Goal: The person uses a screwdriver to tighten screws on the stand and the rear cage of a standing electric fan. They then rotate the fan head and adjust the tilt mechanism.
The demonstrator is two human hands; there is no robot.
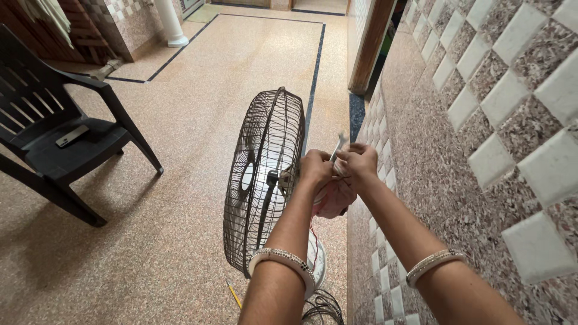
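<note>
A pedestal fan with a dark wire cage (pixel 265 174) stands on the floor, seen edge-on from behind. My left hand (pixel 315 167) and my right hand (pixel 359 164) meet at the back of the fan's pale pink motor housing (pixel 332 201). A small silvery tool (pixel 339 145) sticks up between the two hands; my right hand grips it and my left hand pinches at the same spot. Red wires (pixel 312 238) hang below the motor. Each wrist carries a bangle. The fan's white base (pixel 318 257) shows under my left forearm.
A tiled wall (pixel 481 120) rises close on the right. A dark plastic chair (pixel 54 132) with a small remote on its seat stands at left. A yellow pencil (pixel 233 295) and a coiled black cord (pixel 325 307) lie by the base. A doorway (pixel 368 48) opens beyond.
</note>
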